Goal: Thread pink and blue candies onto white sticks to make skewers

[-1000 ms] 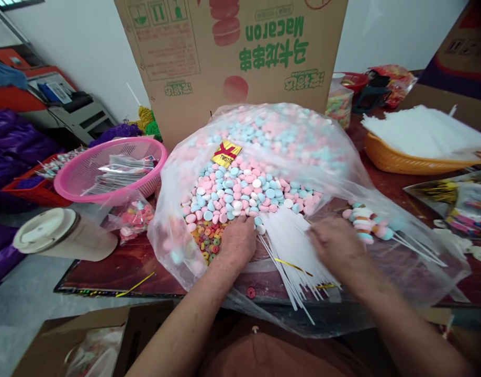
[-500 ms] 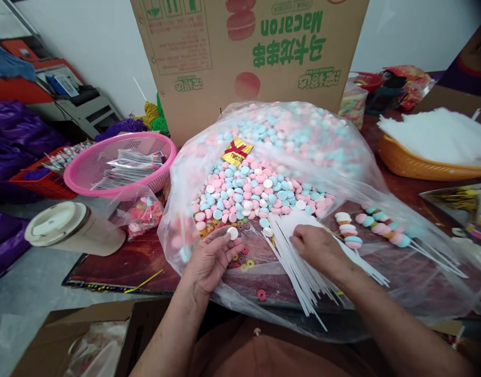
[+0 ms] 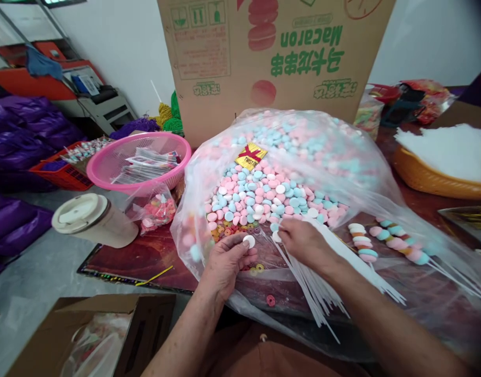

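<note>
A round white candy [image 3: 248, 241] is pinched between the thumb and fingers of my left hand [image 3: 224, 262]. My right hand [image 3: 305, 242] is closed over the upper ends of a bundle of thin white sticks [image 3: 316, 293]; its fingertips are turned away, so what they grip is hidden. Just beyond both hands lies a heap of pink, blue and white candies [image 3: 259, 193] in an open clear plastic bag [image 3: 342, 173]. Small ring candies [image 3: 240, 229] are scattered by my left hand. Right of the sticks lie strung candy skewers [image 3: 401, 242].
A large cardboard box [image 3: 228, 115] stands behind the bag. At left are a pink basket [image 3: 101, 178] of flat packets, a lidded cup [image 3: 116, 228] and a small candy bag [image 3: 157, 212]. An orange basket [image 3: 428, 175] holding white material is at right. An open carton [image 3: 59, 324] sits lower left.
My right hand has moved left across the sticks to their upper left ends, closer to my left hand. The left hand still holds the white candy. The whole view has shifted slightly.
</note>
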The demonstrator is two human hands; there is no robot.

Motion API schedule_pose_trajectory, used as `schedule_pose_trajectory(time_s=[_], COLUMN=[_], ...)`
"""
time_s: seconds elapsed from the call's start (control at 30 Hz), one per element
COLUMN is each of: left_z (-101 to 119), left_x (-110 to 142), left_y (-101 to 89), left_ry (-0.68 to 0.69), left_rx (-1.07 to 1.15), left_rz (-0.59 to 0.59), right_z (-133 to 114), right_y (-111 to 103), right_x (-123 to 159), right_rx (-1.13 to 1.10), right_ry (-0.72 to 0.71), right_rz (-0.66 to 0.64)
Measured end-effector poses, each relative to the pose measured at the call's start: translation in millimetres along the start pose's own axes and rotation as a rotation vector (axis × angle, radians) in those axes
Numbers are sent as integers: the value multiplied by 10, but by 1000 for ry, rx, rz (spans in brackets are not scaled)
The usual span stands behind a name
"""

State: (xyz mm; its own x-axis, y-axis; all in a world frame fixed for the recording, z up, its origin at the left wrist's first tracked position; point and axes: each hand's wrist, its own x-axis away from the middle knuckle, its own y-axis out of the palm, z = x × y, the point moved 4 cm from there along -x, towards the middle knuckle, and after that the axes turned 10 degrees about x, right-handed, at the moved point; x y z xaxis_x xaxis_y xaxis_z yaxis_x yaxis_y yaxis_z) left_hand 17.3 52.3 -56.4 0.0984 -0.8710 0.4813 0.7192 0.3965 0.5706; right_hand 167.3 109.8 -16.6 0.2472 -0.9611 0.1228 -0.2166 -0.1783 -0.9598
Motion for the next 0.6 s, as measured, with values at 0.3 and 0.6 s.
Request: schedule_pose_trajectory(time_s=[0.3, 0.6], left_z=[-78, -75], left_x=[84, 129], left_y=[235, 164], left_ry=[101, 158], left_rx=[23, -107], left_rz=[-79, -71], right_z=[-189, -93], right_y=[36, 10], right_x=[264, 392], right_rx=[-475, -638], right_ry=[-16, -93], right_rz=[133, 25])
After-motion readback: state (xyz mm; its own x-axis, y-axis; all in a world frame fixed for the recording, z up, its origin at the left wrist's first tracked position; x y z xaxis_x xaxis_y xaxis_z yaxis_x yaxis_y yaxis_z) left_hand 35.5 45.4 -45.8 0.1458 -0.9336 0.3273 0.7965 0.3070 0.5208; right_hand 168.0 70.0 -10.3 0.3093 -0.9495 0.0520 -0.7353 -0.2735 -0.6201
